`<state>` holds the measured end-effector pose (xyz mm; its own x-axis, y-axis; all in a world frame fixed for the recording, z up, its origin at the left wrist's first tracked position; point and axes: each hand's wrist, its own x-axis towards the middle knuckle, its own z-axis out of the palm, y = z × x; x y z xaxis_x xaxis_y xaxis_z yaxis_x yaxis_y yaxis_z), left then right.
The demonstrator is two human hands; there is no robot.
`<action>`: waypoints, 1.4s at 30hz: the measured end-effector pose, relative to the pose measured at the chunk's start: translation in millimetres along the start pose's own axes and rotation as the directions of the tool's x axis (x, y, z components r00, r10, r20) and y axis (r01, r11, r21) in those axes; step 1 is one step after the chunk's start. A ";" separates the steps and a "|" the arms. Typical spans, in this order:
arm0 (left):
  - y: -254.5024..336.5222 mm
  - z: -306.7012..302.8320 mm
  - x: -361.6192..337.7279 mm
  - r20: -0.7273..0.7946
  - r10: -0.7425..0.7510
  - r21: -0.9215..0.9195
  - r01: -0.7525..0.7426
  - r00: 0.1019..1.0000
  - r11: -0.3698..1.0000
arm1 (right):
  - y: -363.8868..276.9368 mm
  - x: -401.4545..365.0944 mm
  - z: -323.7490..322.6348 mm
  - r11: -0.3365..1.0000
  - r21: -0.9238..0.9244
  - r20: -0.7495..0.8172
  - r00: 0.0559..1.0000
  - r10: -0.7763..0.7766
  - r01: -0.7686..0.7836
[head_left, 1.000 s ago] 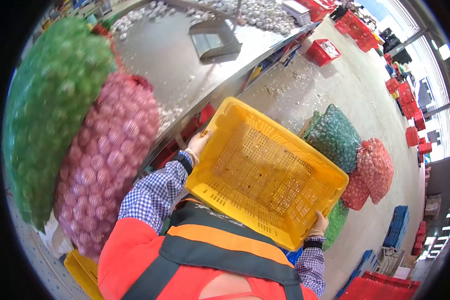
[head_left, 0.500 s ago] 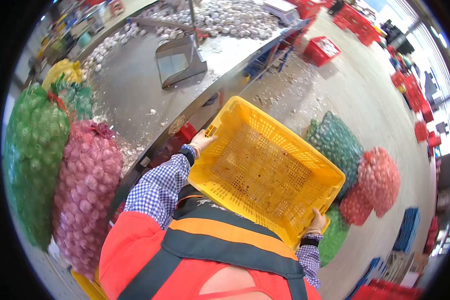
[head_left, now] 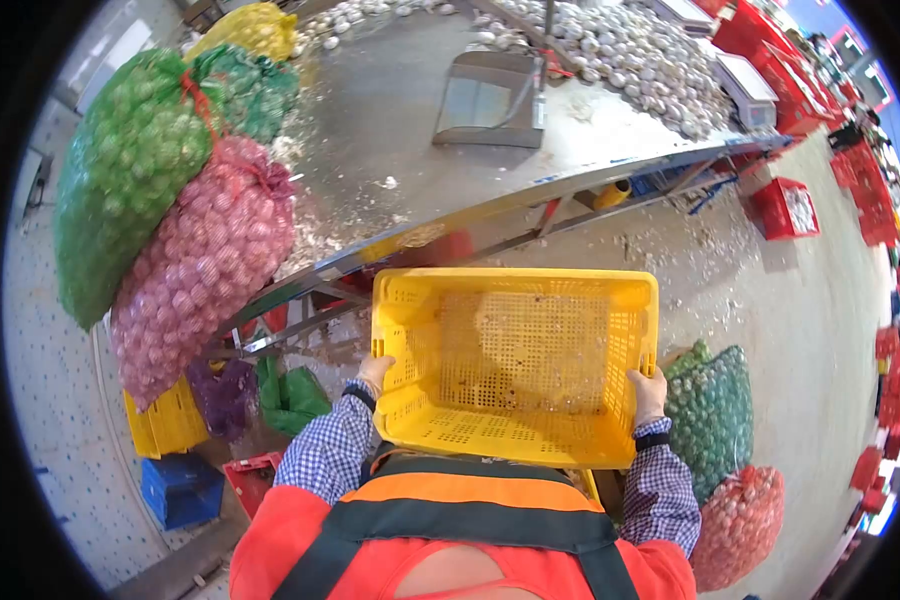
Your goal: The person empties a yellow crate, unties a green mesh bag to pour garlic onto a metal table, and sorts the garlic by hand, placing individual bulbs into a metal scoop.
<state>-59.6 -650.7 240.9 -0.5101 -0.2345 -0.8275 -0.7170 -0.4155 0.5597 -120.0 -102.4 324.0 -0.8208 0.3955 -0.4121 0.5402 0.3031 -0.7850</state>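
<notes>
One yellow crate (head_left: 525,350) is between my hands, out in front of my waist, its open top towards me and only specks of debris visible on its slotted floor. My left hand (head_left: 374,372) is closed around the handhold in one short end, and my right hand (head_left: 648,395) grips the opposite end the same way. The thumbs show at the rim; the fingertips are hidden behind the walls, so I can't tell how far round they curl. I judge that gripping both ends shares the weight evenly and guards against tipping.

Beyond the far rim runs the metal table (head_left: 400,150), the crate on my side of its edge; whether they touch I can't tell. A metal scoop (head_left: 490,105) lies on the tabletop near a spread of white bulbs (head_left: 650,70), probably garlic, handy for gathering them. To my left, a pink net sack (head_left: 205,245) leans against a green net sack (head_left: 120,190), which seems to help both stand. On the floor to my right, a dark green net sack (head_left: 710,420) and an orange-red net sack (head_left: 740,530) sit close together, likely grouped to leave walking room.
</notes>
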 end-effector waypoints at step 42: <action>-438.5 69.8 -82.1 -0.627 -0.250 -0.652 -0.673 0.738 -0.350 | -200.7 -257.4 477.4 -0.160 0.453 0.841 -0.480 -0.250 0.877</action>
<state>263.6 -387.9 66.4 0.1007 -0.6203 -0.7778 0.9038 -0.2699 0.3323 -105.7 -679.0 366.9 0.1027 -0.9947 0.0045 -0.8905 -0.0939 -0.4452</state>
